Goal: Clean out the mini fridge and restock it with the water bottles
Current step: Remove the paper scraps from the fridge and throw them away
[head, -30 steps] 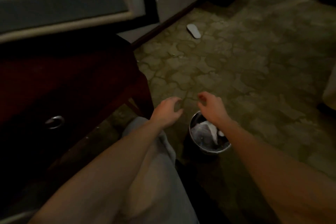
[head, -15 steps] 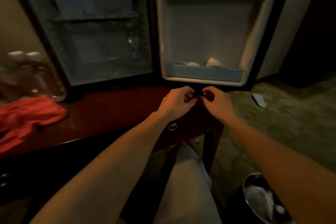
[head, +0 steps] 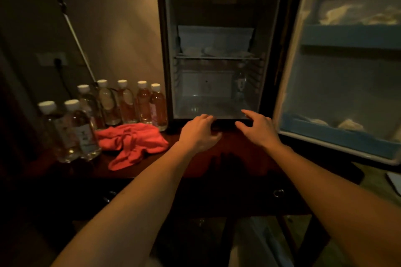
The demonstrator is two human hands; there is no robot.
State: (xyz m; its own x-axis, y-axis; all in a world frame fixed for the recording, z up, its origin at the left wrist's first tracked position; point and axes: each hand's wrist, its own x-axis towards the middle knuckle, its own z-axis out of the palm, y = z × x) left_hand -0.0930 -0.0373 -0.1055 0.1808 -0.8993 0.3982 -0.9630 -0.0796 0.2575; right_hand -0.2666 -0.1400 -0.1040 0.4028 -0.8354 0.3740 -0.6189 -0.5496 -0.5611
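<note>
The mini fridge [head: 219, 50] stood upright on the dark wooden desk [head: 217, 158], toward its back edge, with its long axis vertical and its open mouth facing the person. Its door [head: 347, 71] was swung wide to the right, the inner face toward the camera, reaching out past the desk's right edge. A wire shelf [head: 217, 58] crossed the cavity, with pale lumps lying on it, too blurred to identify. One bottle [head: 239, 84] stood upright at the back right of the lower compartment. Whitish lumps also lay in the door's upper and lower blue racks [head: 338, 136].

The water bottles [head: 125, 102], white-capped, all stood upright with caps pointing up, grouped on the desk left of the fridge; the row ran from just beside the fridge's left wall out toward the desk's left front. A red cloth [head: 132, 143] lay crumpled in front of them.

The left hand [head: 200, 133] hovered by the fridge's bottom front edge, fingers loosely curled and holding nothing. The right hand [head: 259, 129] hovered beside it, fingers spread and relaxed, also empty. The two hands were apart.
</note>
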